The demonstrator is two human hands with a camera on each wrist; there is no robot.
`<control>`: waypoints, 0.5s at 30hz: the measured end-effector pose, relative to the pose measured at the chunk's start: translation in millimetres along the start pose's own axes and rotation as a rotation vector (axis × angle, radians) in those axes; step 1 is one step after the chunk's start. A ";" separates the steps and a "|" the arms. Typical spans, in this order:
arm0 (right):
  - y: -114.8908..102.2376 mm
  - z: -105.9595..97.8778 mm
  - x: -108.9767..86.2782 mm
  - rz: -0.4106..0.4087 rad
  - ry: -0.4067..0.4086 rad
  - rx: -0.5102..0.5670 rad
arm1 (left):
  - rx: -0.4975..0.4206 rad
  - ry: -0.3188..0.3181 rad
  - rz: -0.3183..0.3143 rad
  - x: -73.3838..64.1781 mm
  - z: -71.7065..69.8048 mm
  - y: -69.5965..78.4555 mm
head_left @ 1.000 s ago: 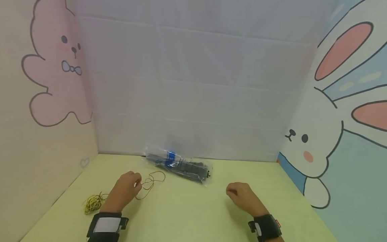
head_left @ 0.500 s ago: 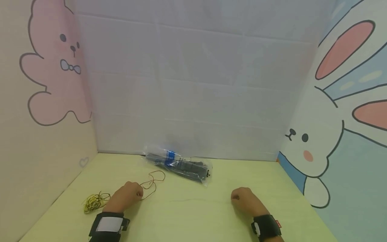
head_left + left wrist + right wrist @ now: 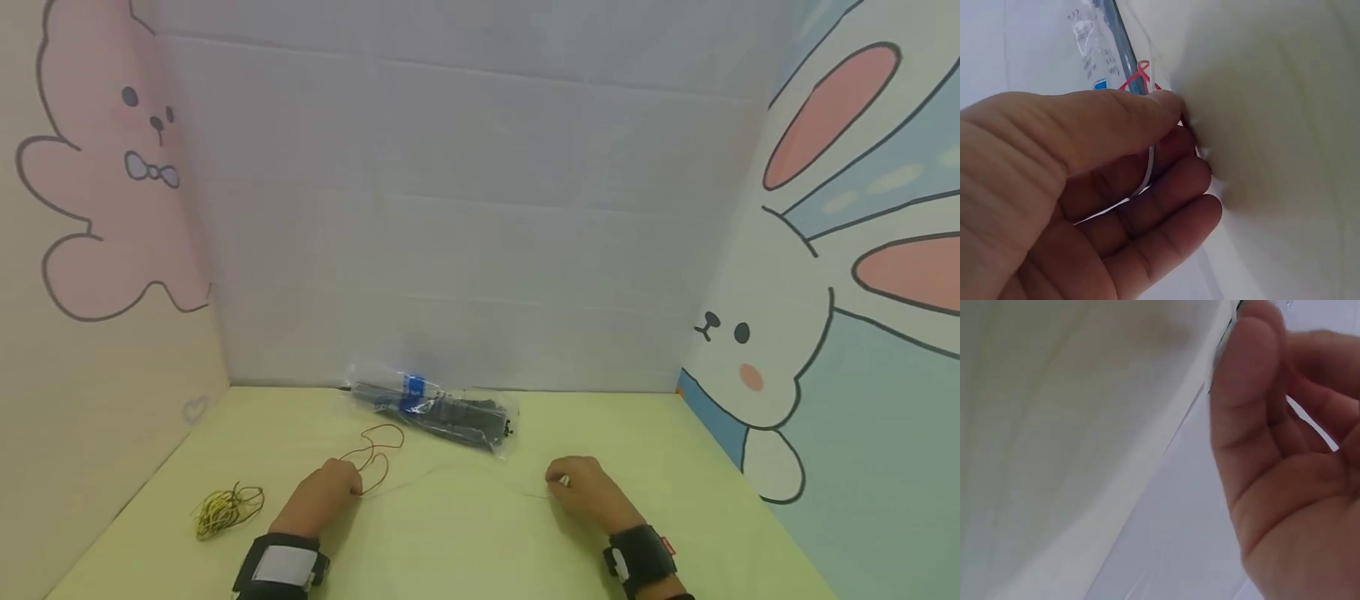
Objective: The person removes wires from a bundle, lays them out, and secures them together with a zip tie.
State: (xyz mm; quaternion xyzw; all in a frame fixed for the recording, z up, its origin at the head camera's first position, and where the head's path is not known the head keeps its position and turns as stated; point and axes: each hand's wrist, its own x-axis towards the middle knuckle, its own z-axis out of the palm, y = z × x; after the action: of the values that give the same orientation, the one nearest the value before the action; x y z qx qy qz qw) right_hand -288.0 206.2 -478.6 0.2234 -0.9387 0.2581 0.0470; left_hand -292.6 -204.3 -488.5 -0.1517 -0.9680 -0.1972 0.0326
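A thin white string (image 3: 1152, 70) is pinched between the thumb and curled fingers of my left hand (image 3: 322, 497). In the head view it runs faintly across the table to my right hand (image 3: 587, 492). That hand pinches the string too, thumb against fingertip (image 3: 1254, 356), with a pale bit showing at its fingers. A thin red cord (image 3: 386, 426) lies in loose loops just beyond my left hand. One end of it passes close by the left fingers; whether they hold it too, I cannot tell.
On the left of the yellow table (image 3: 450, 550) lies a tangled yellow-green bundle of cord (image 3: 221, 510). Near the back wall is a clear plastic bag (image 3: 438, 412) with a long dark item and a blue label. Painted walls stand on both sides.
Both hands have come lower than a second ago, and the left has shifted slightly right. The pale string between them now shows more clearly. The view has turned slightly right.
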 end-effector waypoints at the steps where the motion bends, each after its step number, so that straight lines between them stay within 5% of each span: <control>1: -3.5 2.3 3.0 -0.023 0.008 0.026 | 0.009 0.003 0.003 0.5 1.4 -0.8; 4: -17.5 11.6 13.9 -0.096 0.005 0.077 | 0.035 0.016 0.027 2.1 6.2 -1.8; 11: -76.8 38.8 46.0 -0.335 0.106 -0.163 | 0.115 0.076 0.111 8.7 15.9 6.2; 15: -121.2 53.1 56.4 -0.411 0.071 -0.263 | 0.132 0.096 0.139 9.1 16.9 12.1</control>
State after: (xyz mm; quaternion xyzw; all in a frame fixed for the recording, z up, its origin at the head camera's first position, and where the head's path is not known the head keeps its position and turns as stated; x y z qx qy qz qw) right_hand -283.4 64.2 -456.6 0.3927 -0.8968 0.1266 0.1600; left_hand -297.6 -184.5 -498.4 -0.2066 -0.9633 -0.1375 0.1024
